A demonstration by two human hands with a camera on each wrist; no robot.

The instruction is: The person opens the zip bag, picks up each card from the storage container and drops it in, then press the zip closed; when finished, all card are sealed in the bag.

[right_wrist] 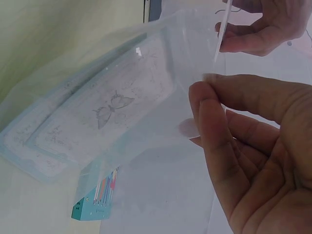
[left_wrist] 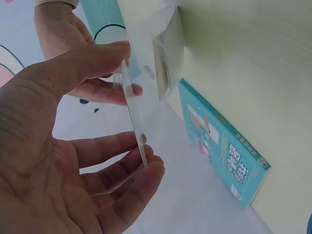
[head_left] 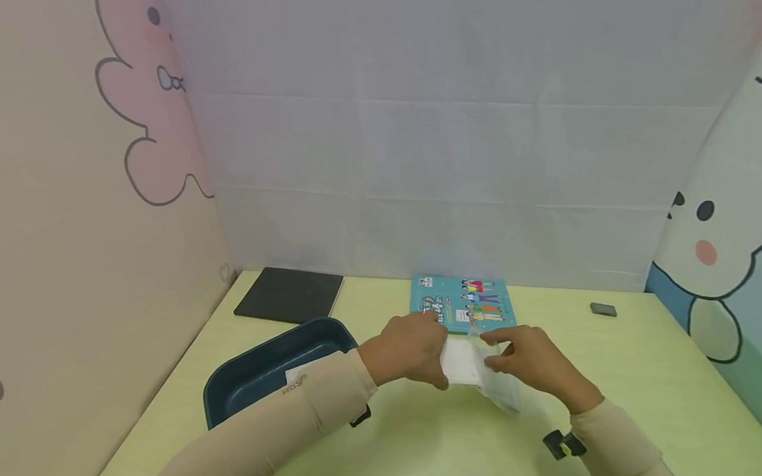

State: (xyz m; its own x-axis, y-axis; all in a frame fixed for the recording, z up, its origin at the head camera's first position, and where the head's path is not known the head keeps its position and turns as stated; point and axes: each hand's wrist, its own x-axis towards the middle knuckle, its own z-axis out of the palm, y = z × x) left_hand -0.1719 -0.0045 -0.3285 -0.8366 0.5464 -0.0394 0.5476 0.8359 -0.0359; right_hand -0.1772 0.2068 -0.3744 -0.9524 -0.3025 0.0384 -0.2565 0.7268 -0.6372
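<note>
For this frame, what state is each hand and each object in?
left hand: pinches the bag's edge
right hand: pinches the bag's opposite side
clear plastic bag: held above the table, printed packet inside
teal book: closed, flat on table
blue tray: upright on table
dark pad: lying flat

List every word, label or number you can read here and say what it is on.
Teal box: large white characters and small print on its face, too blurred to read.
Left sleeve: a small dark logo, too small to read.
Clear bag held by both hands: only a butterfly drawing, no words legible.
Nothing else carries text.
</note>
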